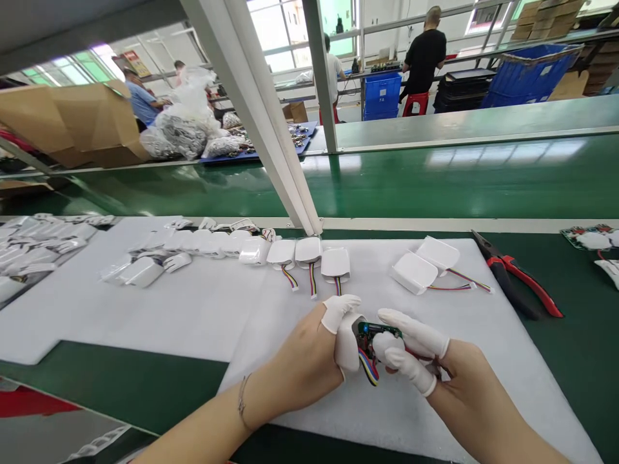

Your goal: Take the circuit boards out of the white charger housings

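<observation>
My left hand (319,348), with white finger cots, is closed round a white plastic housing (347,345). My right hand (425,354), also in finger cots, pinches a green circuit board (380,332) with a round white part on it. One end of the board sits at the housing's opening; how far in it reaches, I cannot tell. A multicoloured ribbon cable (369,368) hangs between the two hands. Just behind them, white housings (335,263) with cables sticking out stand in a row. Two more housings (414,270) lie to the right, their cables pointing right.
Red-and-black pliers (517,274) lie on the green mat at right, near more circuit boards (587,237). Many white parts (43,241) cover the left side. A slanted metal post (261,116) rises behind the work sheet (193,316). Beyond runs a green conveyor (411,187); people sit further back.
</observation>
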`<move>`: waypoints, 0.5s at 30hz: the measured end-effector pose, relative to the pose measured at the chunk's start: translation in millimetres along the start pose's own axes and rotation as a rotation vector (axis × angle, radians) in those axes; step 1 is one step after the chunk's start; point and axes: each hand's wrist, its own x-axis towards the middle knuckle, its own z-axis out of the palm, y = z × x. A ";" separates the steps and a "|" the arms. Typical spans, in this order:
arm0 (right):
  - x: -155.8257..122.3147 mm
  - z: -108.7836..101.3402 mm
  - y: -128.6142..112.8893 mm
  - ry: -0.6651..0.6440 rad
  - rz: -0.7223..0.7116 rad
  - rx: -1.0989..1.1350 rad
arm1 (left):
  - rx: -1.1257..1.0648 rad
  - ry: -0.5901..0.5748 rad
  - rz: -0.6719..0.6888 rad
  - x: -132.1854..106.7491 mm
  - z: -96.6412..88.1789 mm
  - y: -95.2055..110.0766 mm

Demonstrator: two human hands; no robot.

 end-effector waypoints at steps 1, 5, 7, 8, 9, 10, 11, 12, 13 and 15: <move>0.2 0.9 -0.2 0.007 0.004 -0.025 | 0.010 -0.010 -0.006 -0.8 0.6 -0.4; 2.9 2.1 -1.3 -0.014 0.059 -0.082 | 0.053 -0.006 0.000 -2.8 2.6 -0.2; 3.2 3.5 -0.1 -0.016 0.062 -0.090 | 0.075 0.001 0.025 -3.2 4.1 0.8; 2.8 4.9 1.1 -0.013 0.065 -0.093 | 0.085 0.010 0.040 -3.3 5.2 1.5; 2.1 6.8 2.8 -0.007 0.065 -0.100 | 0.092 0.021 0.056 -3.3 6.5 2.1; 1.3 9.2 4.6 -0.006 0.060 -0.113 | 0.092 0.031 0.071 -3.3 8.1 2.9; 0.4 11.9 6.4 -0.020 0.050 -0.132 | 0.088 0.039 0.086 -3.2 9.8 3.7; -0.4 14.6 7.7 -0.044 0.036 -0.155 | 0.079 0.044 0.101 -3.0 11.4 4.8; -1.0 17.0 8.4 -0.076 0.022 -0.178 | 0.061 0.041 0.114 -2.6 12.7 6.1; -1.4 19.0 7.1 -0.127 -0.007 -0.219 | 0.003 0.031 0.122 -1.0 13.9 9.9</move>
